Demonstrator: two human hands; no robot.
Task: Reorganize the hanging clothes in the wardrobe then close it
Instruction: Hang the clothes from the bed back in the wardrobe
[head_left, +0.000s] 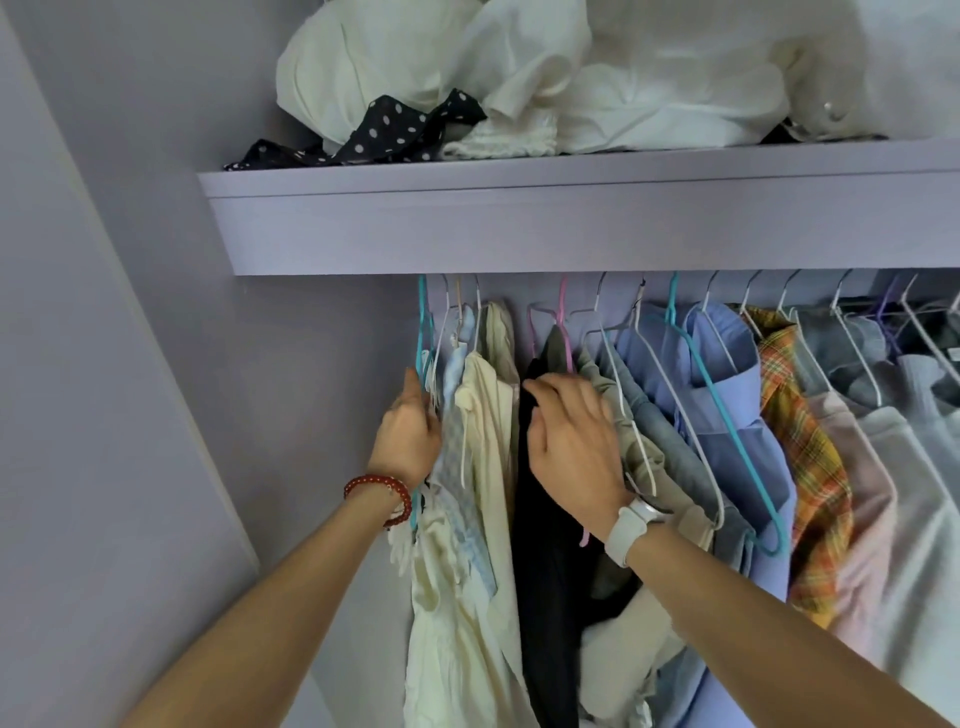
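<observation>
Under the shelf (571, 228), her left hand (410, 431) pinches pale garments (483, 441); right hand (571, 431), fingers curled, grips a black garment (540, 571). Tugging could slip it off its pink hanger (565, 332).

Above you ran a lilac shelf (519, 208); on it lay heaped white linens (571, 67), with a polka-dot cloth (374, 132) at their left.
</observation>
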